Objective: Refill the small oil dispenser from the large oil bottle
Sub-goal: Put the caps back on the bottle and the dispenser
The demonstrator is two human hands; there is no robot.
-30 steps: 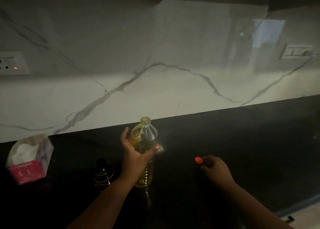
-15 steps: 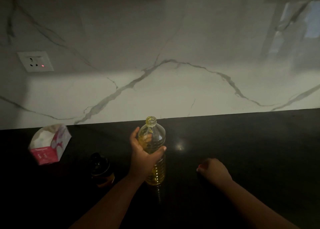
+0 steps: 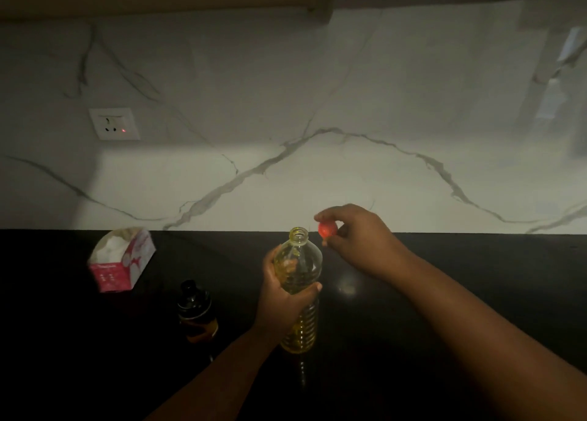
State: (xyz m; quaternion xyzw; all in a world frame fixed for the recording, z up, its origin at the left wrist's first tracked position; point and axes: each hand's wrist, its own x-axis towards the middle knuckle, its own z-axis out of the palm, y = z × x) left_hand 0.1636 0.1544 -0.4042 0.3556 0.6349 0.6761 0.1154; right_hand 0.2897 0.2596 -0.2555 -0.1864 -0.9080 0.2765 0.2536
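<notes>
The large oil bottle [image 3: 298,290] is stood upright on the black counter [image 3: 444,293], its neck open and uncapped. It is gripped around the shoulder by the left hand [image 3: 281,296], with fingers and thumb curled round the body. A red cap [image 3: 327,229] is pinched between the fingertips of the right hand [image 3: 359,239], just right of the bottle mouth and level with it. The small oil dispenser [image 3: 197,309], dark and with its top apparently fitted, is stood just left of the bottle, apart from it. A pink-and-white carton [image 3: 122,258] lies further left of the bottle, nearer the marble wall [image 3: 317,118].

The step in hand is judged to be capping the bottle. The cap should be brought squarely over the neck, seated flat on the thread before any turn is applied, and turned without force. The bottle should be kept vertical and held firmly, as its thin wall is likely to yield under squeezing and oil could be pushed out. Whether the dispenser has been filled cannot be told in this light.
</notes>
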